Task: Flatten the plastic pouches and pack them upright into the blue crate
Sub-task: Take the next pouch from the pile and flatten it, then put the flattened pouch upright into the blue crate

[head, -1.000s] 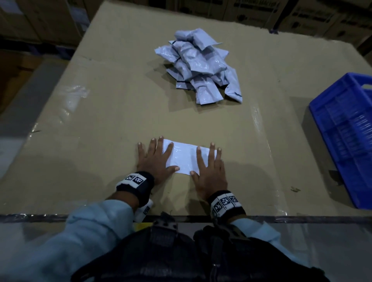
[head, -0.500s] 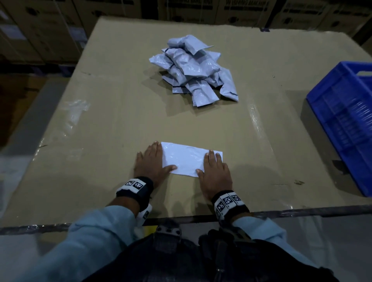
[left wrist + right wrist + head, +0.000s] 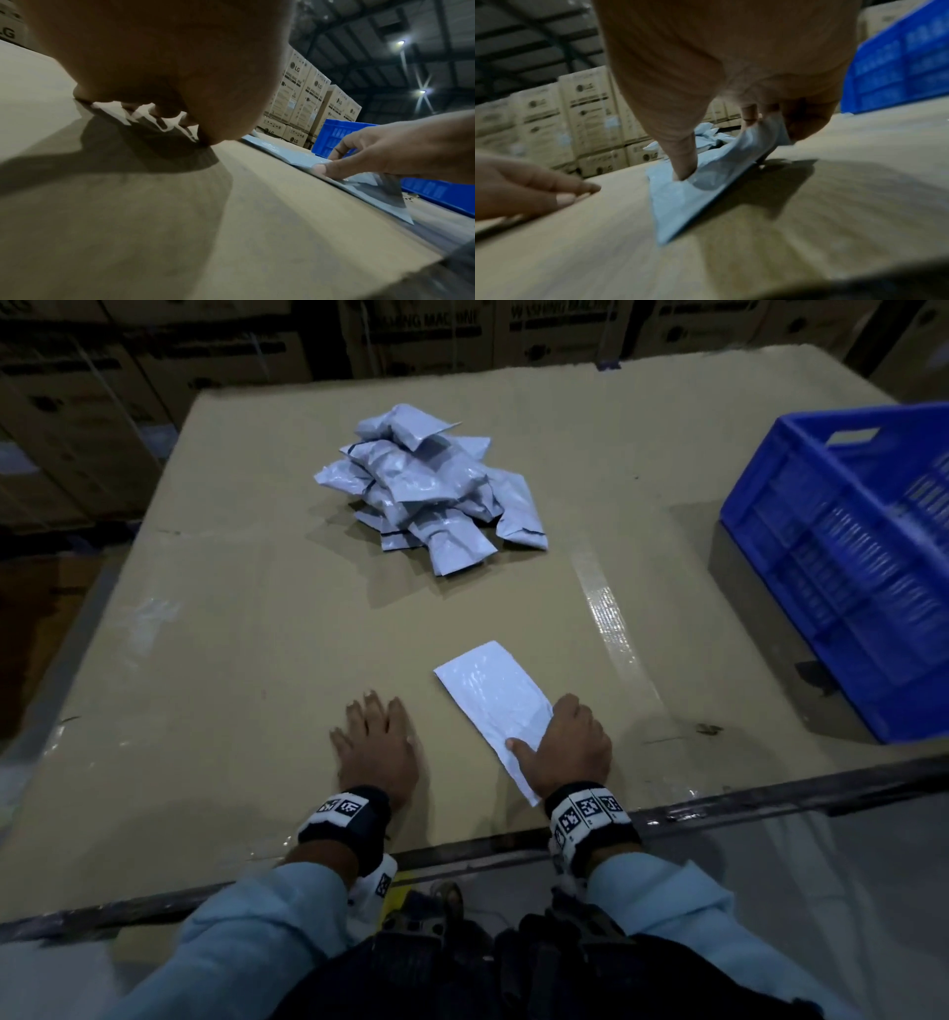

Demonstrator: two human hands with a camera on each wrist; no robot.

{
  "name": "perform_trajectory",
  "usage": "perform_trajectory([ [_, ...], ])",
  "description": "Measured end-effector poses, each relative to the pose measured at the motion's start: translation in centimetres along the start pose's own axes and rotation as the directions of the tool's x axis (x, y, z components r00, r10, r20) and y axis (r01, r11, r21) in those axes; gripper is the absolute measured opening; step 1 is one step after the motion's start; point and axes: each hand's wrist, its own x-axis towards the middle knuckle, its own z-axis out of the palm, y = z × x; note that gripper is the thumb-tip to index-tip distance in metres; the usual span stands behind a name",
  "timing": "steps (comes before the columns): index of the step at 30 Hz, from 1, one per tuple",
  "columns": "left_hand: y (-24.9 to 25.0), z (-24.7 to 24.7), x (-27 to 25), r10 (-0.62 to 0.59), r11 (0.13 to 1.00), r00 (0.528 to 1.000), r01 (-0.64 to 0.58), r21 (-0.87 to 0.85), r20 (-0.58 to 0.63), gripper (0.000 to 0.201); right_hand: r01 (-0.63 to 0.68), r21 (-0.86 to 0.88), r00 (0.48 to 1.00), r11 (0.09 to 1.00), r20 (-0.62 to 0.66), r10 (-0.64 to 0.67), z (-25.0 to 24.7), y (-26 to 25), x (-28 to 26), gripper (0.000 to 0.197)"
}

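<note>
On the left side of the cardboard-covered bench (image 3: 215, 660), the left hand (image 3: 377, 747) lies palm down with its fingers spread and straight, holding nothing and touching no pouch. Farther back, near the middle of the bench, a heap of crumpled pouches (image 3: 426, 485) waits untouched, puffy and lying every which way; judging from that, most of the flattening is not yet done. Nearer the front edge, just right of the left hand, one flat pouch (image 3: 490, 695) lies at a slant on the bench, smooth and thin, so its flattening looks finished. The right hand (image 3: 570, 744) has its grip pinching the pouch's near right edge: the thumb (image 3: 682, 162) presses on top while the other fingers curl under, and the right wrist view shows that edge lifted off the bench. This looks like the start of the pick-up for packing. Well apart at the far right stands the blue crate (image 3: 842, 567); what little of its inside shows holds no upright pouches that I can make out, though most of it is out of view. So the packing seems barely begun, with this one pouch ready to go first.
</note>
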Motion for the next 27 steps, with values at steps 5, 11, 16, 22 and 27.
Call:
perform_trajectory([
  [5,4.5,0.1,-0.9,0.004,0.999,0.999,-0.006,0.045,0.053,0.064,-0.084,0.098,0.994,0.992,0.083,0.076,-2.2,5.0,0.1,0.058],
  [11,11.6,-0.4,-2.3,0.043,0.993,0.991,-0.057,0.103,0.126,0.068,-0.062,0.332,0.988,0.941,-0.113,0.105,-7.5,10.2,-0.4,0.021],
  [16,18.1,-0.1,-3.1,0.107,0.994,0.986,-0.104,-0.031,0.13,0.082,-0.043,0.374,0.976,0.926,-0.183,0.119,-12.6,14.3,-0.3,0.015],
  [22,25.0,-0.4,-2.3,0.271,0.956,0.943,-0.241,-0.164,0.194,0.093,0.054,0.361,0.952,0.931,-0.299,0.061,-17.0,17.4,1.4,0.022],
  [27,29.4,-0.8,2.3,0.325,0.933,0.929,-0.285,-0.221,0.177,0.093,0.124,0.361,0.899,0.924,-0.434,0.049,-20.4,17.9,5.0,0.022],
])
